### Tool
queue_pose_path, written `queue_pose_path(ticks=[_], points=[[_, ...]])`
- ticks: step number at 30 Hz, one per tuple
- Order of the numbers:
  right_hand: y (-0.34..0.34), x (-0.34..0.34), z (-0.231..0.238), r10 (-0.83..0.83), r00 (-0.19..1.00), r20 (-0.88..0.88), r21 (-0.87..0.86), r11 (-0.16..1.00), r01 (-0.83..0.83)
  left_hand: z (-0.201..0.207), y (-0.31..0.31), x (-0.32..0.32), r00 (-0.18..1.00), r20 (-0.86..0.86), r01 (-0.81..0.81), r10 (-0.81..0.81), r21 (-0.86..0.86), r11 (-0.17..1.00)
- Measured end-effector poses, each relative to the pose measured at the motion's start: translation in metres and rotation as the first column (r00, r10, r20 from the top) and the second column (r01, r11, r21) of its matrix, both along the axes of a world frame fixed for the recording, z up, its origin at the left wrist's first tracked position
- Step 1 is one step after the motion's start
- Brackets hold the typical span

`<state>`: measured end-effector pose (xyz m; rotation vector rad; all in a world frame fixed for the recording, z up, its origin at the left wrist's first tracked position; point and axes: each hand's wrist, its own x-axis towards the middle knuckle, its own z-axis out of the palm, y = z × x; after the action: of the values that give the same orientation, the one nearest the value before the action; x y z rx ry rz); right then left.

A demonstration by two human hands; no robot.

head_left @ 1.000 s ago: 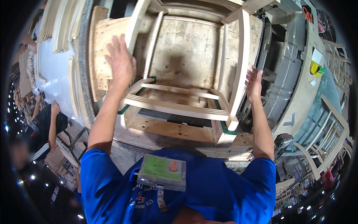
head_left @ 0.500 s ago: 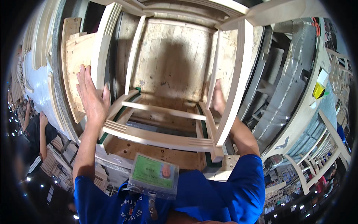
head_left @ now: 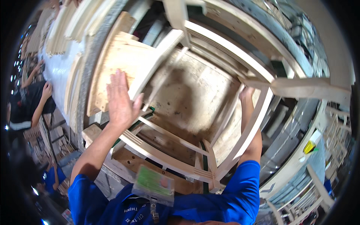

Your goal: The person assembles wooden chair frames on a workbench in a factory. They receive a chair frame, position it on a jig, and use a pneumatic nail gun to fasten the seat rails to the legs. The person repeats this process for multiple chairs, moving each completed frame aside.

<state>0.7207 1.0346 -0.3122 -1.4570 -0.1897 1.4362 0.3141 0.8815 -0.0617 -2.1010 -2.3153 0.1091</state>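
Note:
A light wooden chair frame (head_left: 165, 148) with curved rails and thin stretchers lies over a worn wooden board (head_left: 187, 97). My left hand (head_left: 122, 103) is open, fingers stretched out, beside the frame's left rail (head_left: 157, 62). Its thumb points toward that rail; whether it touches is unclear. Under it is a pale wooden block (head_left: 120, 60). My right arm reaches behind the frame's right rail (head_left: 247, 137). At the far right corner, next to a thin side stretcher (head_left: 227, 114), is my right hand (head_left: 246, 94), its fingers blurred and partly hidden.
Long wooden pieces (head_left: 62, 32) lie on a pale surface at the left, where another person's arm (head_left: 39, 107) shows. At the right are metal machine parts (head_left: 277, 131), a yellow object (head_left: 309, 147) and further chair frames (head_left: 300, 202). A thick wooden leg (head_left: 307, 88) juts out right.
The view has turned, so the chair frame now appears tilted. My right hand has moved farther away along the right side, up to the far corner. My left hand stays beside the left rail.

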Motion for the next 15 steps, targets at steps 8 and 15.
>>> queue_pose_path(ticks=[8, 15], points=[[-0.241, -0.038, 0.008, 0.481, 0.847, 0.224, -0.139, 0.876, -0.461, 0.016, 0.007, -0.010, 0.985, 0.126, -0.106, 0.118, -0.098, 0.989], [-0.286, 0.002, 0.108, 0.910, 0.384, -0.155, -0.641, 0.204, -0.740, 0.038, 0.042, 0.007, 0.933, 0.228, -0.219, 0.278, -0.251, 0.943]])
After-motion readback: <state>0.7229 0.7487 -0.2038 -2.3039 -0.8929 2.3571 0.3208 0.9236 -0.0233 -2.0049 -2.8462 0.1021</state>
